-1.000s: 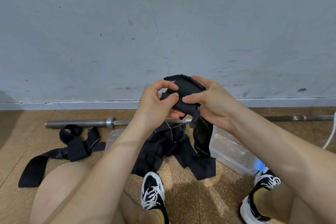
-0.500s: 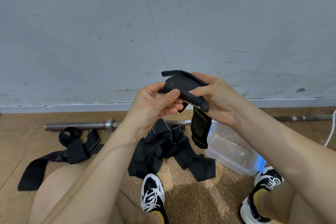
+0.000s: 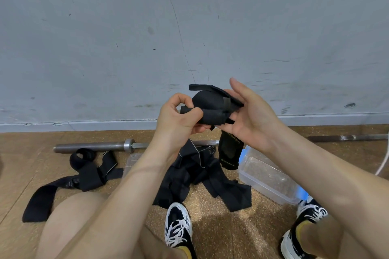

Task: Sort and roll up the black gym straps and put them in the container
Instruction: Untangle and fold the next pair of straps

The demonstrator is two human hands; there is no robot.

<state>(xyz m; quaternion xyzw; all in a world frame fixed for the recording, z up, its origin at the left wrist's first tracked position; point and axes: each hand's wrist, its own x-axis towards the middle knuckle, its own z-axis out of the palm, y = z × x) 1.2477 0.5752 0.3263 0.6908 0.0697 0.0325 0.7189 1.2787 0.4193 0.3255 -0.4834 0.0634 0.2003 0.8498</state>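
Cork floor (image 3: 212, 229), grey wall. Right hand (image 3: 250, 120) has released: fingers straight, only backing the half-rolled strap (image 3: 210, 105). Left hand (image 3: 179, 118) fingers pinch the roll. Tail dangles unrolled; container (image 3: 267, 176) sits empty below the right fingers.

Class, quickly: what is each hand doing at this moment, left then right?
Left hand: closed, gripping the partly rolled black strap.
Right hand: open, fairly straight fingers touching the strap's other side.
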